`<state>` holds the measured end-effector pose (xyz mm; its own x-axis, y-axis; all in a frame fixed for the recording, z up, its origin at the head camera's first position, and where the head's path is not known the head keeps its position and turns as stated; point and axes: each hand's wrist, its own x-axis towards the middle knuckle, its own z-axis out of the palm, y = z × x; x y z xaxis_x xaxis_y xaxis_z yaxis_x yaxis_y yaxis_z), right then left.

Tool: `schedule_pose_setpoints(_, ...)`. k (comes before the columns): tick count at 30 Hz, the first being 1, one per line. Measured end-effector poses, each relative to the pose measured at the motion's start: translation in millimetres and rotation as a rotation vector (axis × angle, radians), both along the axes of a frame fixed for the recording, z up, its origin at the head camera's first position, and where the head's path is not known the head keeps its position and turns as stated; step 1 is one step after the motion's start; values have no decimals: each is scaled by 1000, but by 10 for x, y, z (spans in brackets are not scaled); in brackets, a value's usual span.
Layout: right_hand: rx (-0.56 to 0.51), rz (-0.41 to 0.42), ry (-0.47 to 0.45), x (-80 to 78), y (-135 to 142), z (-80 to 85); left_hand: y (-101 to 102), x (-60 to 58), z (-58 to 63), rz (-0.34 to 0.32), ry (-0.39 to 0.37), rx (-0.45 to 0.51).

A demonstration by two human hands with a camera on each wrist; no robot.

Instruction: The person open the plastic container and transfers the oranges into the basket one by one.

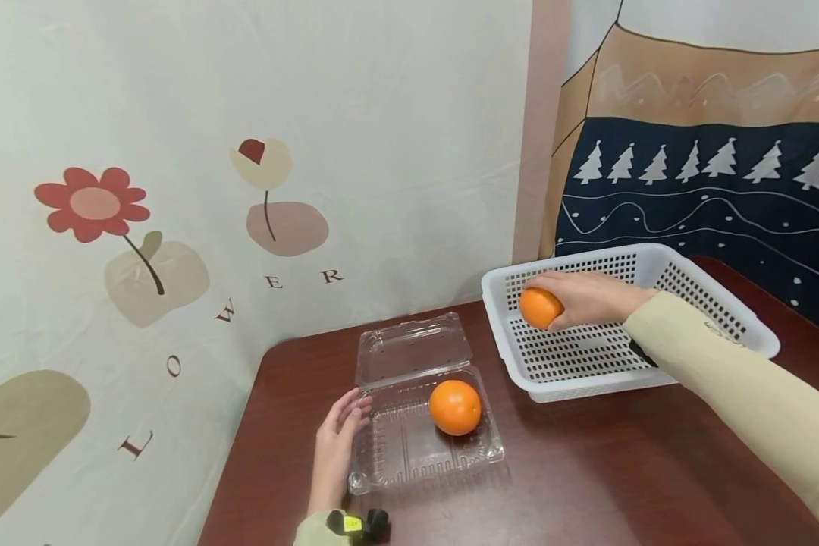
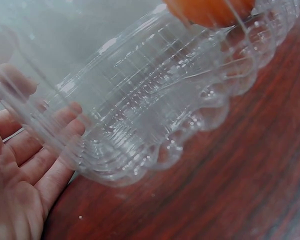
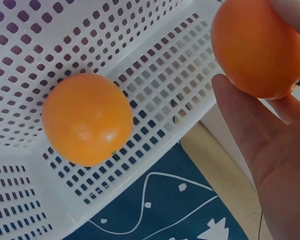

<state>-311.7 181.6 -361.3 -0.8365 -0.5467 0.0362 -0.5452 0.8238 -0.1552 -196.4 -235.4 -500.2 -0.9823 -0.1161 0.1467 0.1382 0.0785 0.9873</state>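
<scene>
My right hand [image 1: 583, 296] grips an orange [image 1: 541, 307] over the white basket [image 1: 512, 371], thumb and fingers curved around the fruit. Another orange [image 3: 87, 120] sits on the basket floor in the right wrist view; in the head view the right hand and arm hide it. On the table lies a clear plastic clamshell box [image 1: 399, 455], its lid [image 1: 409, 353] folded back towards the wall. One orange [image 1: 455, 408] rests in the right part of its tray. My left hand [image 1: 339, 432] is at the tray's left side, relaxed fingers [image 2: 45, 160] against the clear wall.
The dark red-brown table [image 1: 587, 470] carries both containers, with the basket to the right of the box. Behind stand a pale flower-printed cloth [image 1: 409, 152] and a dark tree-patterned one [image 1: 696, 197]. A black band with a yellow label [image 1: 353, 524] is on the left wrist.
</scene>
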Motion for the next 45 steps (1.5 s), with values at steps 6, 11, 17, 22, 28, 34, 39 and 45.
schedule_pose_setpoints(6,-37,-51,-51,-42,14,-23,-2,-27,-29,11,23,2)
schedule_pose_setpoints(11,-79,-65,-76,-54,17,-43,-2,-24,-32,7,24,-1)
schedule_pose_setpoints(17,-112,-82,-107,-75,17,-80,-4,-16,-53,6,18,7)
schedule_pose_setpoints(22,-112,-93,-109,-107,16,-124,1,-20,-56,5,25,16)
schedule_pose_setpoints(28,-109,-104,-126,-132,12,-157,0,-12,-59,13,31,9)
schedule_pose_setpoints(34,-97,-115,-132,-183,66,-219,15,-4,-57,12,32,15)
schedule_pose_setpoints(39,-69,-173,-146,-204,131,-266,24,-1,-59,11,31,23)
schedule_pose_setpoints(45,-68,-163,-144,-236,166,-320,9,-2,-54,11,39,-3)
